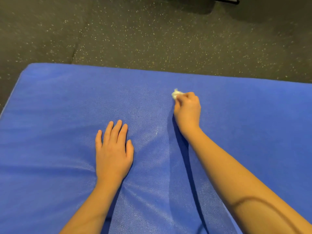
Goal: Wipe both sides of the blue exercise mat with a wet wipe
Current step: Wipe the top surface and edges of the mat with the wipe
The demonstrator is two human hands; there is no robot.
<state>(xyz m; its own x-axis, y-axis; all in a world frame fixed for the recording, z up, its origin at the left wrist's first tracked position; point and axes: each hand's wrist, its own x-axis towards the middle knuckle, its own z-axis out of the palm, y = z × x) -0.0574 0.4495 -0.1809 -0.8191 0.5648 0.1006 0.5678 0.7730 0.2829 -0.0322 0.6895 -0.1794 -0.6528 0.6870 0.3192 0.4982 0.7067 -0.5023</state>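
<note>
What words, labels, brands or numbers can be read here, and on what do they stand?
None can be read.
The blue exercise mat shows a plain textured surface, with no logo or print.
The wet wipe gripped in the right hand is an unmarked white wad.
The speckled floor bears no sign.
The dark object at the top edge is cut off and shows nothing legible.

one mat (253,132), one wipe (175,94), two hands (113,152) (187,110)

Single head-worn view, looking forward and steeply down from close above the blue mat (59,115). Both forearms enter from the bottom edge; speckled dark floor (135,34) fills the upper frame.
</note>
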